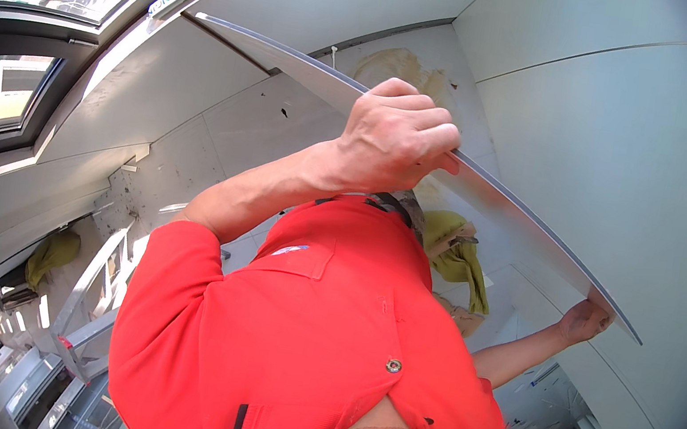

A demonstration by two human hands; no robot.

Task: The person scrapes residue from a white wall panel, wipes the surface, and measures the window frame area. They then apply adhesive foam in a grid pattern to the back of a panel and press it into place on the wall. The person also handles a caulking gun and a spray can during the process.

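A long thin light grey panel (517, 206) runs diagonally from the upper left down to the lower right in front of my red-shirted body. My left hand (401, 134) is closed over its edge near the middle, knuckles up. My right hand (585, 321) is closed on the panel near its right end, with the fingertips partly hidden. The panel's upper left end lies close to the window sill; whether it touches cannot be told.
An open window (12, 95) at left looks out on a street with cars. Below and behind are a metal ladder (109, 267), olive-green cloths (466, 265) and a stained floor. Pale flat wall panels (607, 139) rise at right, and a long corridor recedes at the lower left.
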